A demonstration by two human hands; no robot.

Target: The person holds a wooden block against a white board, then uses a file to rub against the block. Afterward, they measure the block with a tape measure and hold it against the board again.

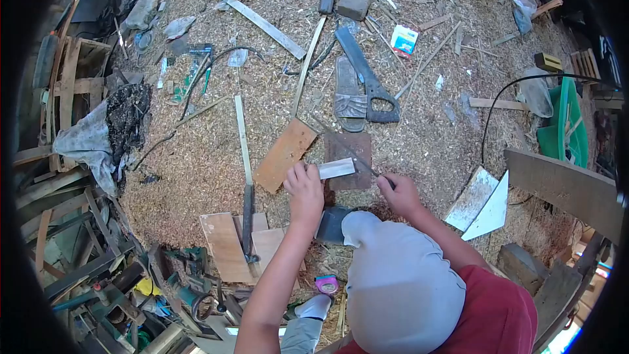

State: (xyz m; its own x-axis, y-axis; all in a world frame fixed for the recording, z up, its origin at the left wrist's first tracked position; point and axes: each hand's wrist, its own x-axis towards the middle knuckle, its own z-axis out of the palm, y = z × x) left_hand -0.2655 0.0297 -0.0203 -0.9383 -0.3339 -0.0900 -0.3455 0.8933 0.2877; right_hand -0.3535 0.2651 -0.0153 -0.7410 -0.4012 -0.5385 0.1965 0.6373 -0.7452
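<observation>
Wood strip [337, 169] sits mid-frame over a brown board [360, 182], and the left hand [305, 190] has fingers clamped on its left end; the right hand [401, 195] wraps fingers round a slim tool [365, 163] (handsaw [358, 57] lying upper centre).

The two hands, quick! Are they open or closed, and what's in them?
Left hand: closed, holding a pale, rectangular, seemingly wooden piece.
Right hand: closed, holding a long, thin, dark, seemingly metal tool by one end.
</observation>
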